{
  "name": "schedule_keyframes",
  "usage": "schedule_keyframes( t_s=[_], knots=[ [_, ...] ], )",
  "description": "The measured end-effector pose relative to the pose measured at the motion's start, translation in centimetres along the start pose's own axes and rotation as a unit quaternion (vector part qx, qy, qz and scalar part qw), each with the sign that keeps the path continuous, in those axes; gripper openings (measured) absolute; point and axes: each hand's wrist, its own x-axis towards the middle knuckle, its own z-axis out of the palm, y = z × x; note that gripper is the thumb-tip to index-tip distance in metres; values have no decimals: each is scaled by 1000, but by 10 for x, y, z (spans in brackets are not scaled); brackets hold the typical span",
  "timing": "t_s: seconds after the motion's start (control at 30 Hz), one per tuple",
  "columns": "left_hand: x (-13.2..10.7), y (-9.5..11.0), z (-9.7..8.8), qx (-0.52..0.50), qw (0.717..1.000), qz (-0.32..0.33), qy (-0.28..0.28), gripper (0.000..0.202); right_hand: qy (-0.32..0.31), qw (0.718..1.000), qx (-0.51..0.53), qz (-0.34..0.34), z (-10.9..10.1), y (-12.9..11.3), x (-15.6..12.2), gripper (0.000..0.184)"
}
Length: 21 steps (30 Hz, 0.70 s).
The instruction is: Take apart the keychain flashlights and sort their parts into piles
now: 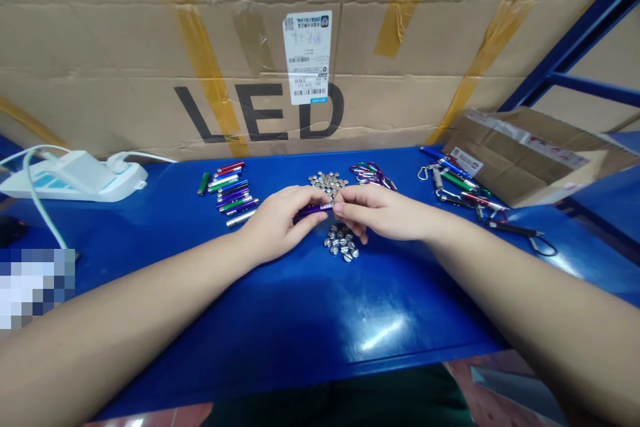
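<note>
My left hand [285, 220] is closed around a slim purple mini flashlight tube [314, 209], which points to the right. At the tube's right end, my right hand [377, 212] has its thumb and forefinger pinched together. Whatever lies between those fingertips is too small to make out. Just behind the hands lies a pile of button cells [325, 180], partly covered by my fingers. In front of them sits a cluster of silver end caps [343, 244]. Coloured carabiner clips [370, 175] are heaped behind my right hand.
Several coloured flashlight tubes [234, 193] lie left of my hands on the blue table [280, 327]. Flashlights with clips [465, 190] lie at the right beside a small cardboard box [530, 153]. A white power strip [75, 177] is at far left. A large carton [125, 87] stands behind.
</note>
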Motion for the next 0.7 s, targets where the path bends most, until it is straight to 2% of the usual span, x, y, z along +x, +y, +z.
schedule_keyframes(
  t_s=[0.07,0.17,0.3,0.37,0.43,0.5,0.57,0.63,0.7],
  knots=[
    [0,1,-1,1,1000,12,-11,21,28,992,-111,-56,-4,1,-1,31],
    [0,4,-2,-26,999,-6,-34,23,52,956,-243,-154,-9,4,-1,32],
    [1,4,-1,-106,987,-99,-69,27,41,922,-316,-219,-10,6,-1,27],
    [2,1,0,-189,965,-158,-89,36,52,898,-361,-247,-9,4,-2,29],
    [3,-2,1,-260,941,-191,-98,41,61,882,-387,-262,-11,-1,-6,32],
    [3,-4,2,-284,935,-189,-93,41,54,893,-373,-247,-19,-4,-11,30],
    [2,-5,3,-277,941,-174,-89,38,31,918,-341,-199,-30,-6,-17,24],
    [2,-4,4,-273,944,-166,-84,36,-6,941,-319,-116,-41,-5,-22,19],
    [2,-4,5,-282,943,-165,-68,34,-51,951,-302,-29,-46,-3,-25,16]
  ],
)
